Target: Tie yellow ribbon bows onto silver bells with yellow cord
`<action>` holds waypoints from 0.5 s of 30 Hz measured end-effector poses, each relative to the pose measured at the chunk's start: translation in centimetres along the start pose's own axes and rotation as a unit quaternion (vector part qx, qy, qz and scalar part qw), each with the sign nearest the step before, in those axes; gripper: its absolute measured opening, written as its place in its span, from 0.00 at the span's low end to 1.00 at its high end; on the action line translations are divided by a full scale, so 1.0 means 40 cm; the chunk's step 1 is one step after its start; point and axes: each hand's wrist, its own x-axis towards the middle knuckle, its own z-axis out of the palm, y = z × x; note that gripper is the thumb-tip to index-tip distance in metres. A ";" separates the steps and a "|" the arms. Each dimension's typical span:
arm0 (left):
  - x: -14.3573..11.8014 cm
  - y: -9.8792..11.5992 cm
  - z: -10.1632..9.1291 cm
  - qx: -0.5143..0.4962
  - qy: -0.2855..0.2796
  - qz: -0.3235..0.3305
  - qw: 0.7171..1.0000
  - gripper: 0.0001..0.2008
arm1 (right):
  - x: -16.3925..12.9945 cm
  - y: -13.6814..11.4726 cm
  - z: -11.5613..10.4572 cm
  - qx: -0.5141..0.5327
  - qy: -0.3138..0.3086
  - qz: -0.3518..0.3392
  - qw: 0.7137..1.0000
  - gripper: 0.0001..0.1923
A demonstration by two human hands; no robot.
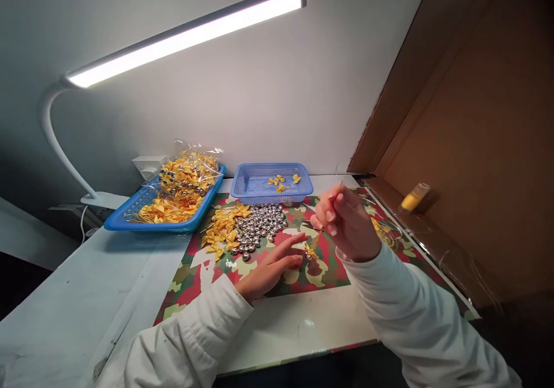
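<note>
My right hand (346, 220) is raised above the mat with its fingertips pinched on a thin cord, whose fine end sticks up above the fingers. Just below, on the cord's lower part, is a yellow bow (311, 252) with a silver bell at it; whether it touches the mat I cannot tell. My left hand (277, 264) lies low over the mat, fingers stretched out and tips close to that bow. Beyond the left hand are a heap of silver bells (262, 226) and a pile of yellow bows (223, 229).
A blue basket (199, 223) at the left holds bagged yellow bows with bells. Another blue basket (242, 194) at the back holds several bows. Yellow cords (387, 235) lie right of my right hand. A small yellow-filled bottle (414, 197) stands near the cardboard (467, 145). Overhead hangs a lamp (190, 38).
</note>
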 end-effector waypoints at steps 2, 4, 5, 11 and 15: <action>0.001 0.005 0.003 0.010 0.002 -0.002 1.000 0.21 | 0.007 0.002 0.006 0.014 0.001 0.004 1.000 0.08; 0.002 0.005 0.010 0.011 0.001 -0.010 1.000 0.19 | 0.013 0.004 0.007 0.023 0.008 0.009 1.000 0.08; 0.002 0.005 0.014 0.003 0.001 -0.014 1.000 0.19 | 0.015 0.005 0.006 0.024 0.013 0.010 1.000 0.08; 0.001 -0.007 0.034 -0.054 -0.037 -0.033 0.997 0.12 | 0.025 0.023 -0.014 0.019 0.064 0.011 0.998 0.11; -0.002 -0.010 0.024 -0.014 0.042 0.009 0.999 0.12 | 0.017 0.037 -0.044 -0.014 0.111 0.007 0.994 0.12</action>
